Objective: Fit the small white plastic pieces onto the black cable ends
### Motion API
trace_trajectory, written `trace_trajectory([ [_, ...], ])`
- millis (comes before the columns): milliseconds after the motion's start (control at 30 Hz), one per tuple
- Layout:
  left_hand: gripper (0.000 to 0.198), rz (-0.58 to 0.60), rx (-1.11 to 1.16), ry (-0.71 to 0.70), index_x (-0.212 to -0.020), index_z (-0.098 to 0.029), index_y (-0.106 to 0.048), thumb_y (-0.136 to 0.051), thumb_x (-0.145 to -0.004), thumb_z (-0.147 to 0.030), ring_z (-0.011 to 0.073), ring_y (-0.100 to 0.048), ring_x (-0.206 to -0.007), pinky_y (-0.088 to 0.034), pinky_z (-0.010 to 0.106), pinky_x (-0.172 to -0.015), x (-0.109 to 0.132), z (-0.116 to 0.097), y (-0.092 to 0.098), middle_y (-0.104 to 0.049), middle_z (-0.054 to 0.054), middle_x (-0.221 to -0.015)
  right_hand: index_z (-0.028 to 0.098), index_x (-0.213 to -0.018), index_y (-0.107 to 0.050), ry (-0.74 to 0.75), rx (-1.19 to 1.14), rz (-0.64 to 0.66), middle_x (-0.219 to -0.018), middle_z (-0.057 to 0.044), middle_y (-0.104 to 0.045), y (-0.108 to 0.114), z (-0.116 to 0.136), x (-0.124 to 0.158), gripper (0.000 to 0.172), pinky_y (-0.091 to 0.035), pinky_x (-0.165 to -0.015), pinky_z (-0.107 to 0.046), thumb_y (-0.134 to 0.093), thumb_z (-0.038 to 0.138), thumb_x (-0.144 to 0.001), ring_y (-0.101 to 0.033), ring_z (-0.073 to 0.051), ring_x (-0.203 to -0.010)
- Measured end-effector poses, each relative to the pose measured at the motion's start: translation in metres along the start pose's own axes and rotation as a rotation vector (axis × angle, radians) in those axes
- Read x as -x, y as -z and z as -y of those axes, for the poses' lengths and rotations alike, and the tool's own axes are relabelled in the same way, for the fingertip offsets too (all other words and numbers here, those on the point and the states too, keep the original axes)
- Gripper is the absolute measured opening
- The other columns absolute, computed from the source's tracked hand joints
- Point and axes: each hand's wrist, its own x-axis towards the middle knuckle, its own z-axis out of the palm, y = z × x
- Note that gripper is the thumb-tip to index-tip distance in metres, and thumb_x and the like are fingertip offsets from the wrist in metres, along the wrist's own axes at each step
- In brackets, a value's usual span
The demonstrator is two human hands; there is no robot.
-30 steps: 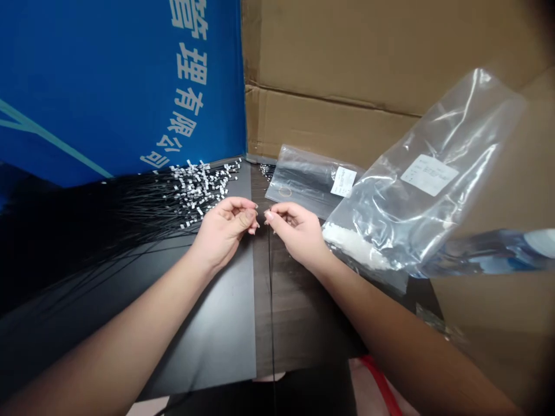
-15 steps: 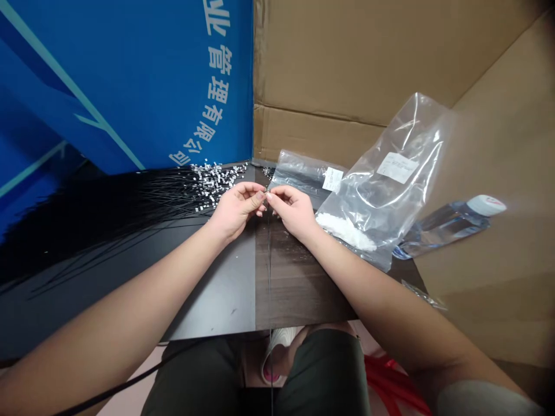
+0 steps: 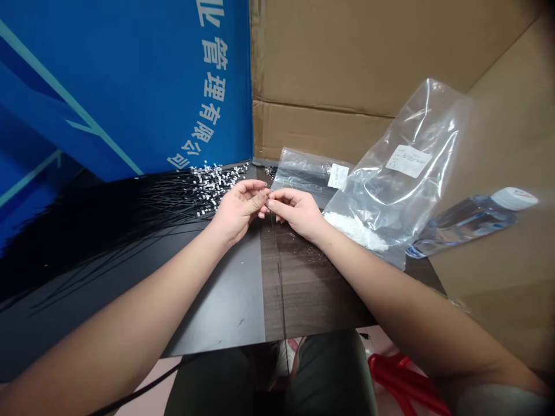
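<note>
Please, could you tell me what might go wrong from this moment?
The thin black wire runs down from the fingertips of the left hand and right hand, past the front edge of the table, so it might snag near the legs.
The right forearm appears close to the clear bag of white pieces; a sideways move could disturb it.
The bottle is near the table's right edge, so a bump might topple it.

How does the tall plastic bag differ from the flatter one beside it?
The tall bag rises up, crumpled; the flat bag lies low. The tall bag looks larger than the flat bag. White pieces sit in the tall bag's bottom; the flat bag looks dark. Both are clear plastic with a white label.
</note>
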Motion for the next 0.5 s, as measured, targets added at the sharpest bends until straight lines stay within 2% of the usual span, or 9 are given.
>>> trace_trajectory([
  [300, 0.052, 0.041, 0.043, 0.037, -0.095, -0.014, -0.07, -0.103, -0.063, -0.04, 0.0092, -0.064, -0.063, -0.052, 0.02, -0.057, -0.0015, 0.0043, -0.0022, -0.072, 0.002, -0.08, 0.019, -0.095, -0.071, 0.096, 0.071, 0.021, -0.084, -0.003, -0.076, 0.0026, -0.004, 0.0013, 0.03, -0.052, -0.062, -0.027, -0.079, 0.047, -0.087, -0.063, -0.012, -0.068],
  [500, 0.045, 0.003, 0.008, 0.056, -0.089, -0.014, -0.071, -0.093, -0.076, -0.051, 0.0101, -0.066, -0.067, -0.057, 0.024, -0.061, -0.0032, 0.0033, -0.0002, -0.07, 0.004, -0.086, 0.02, -0.093, -0.068, 0.066, 0.123, -0.102, -0.074, 0.002, -0.067, 0.0085, -0.0053, -0.0029, 0.032, -0.049, -0.059, -0.028, -0.077, 0.049, -0.086, -0.055, -0.01, -0.057],
])
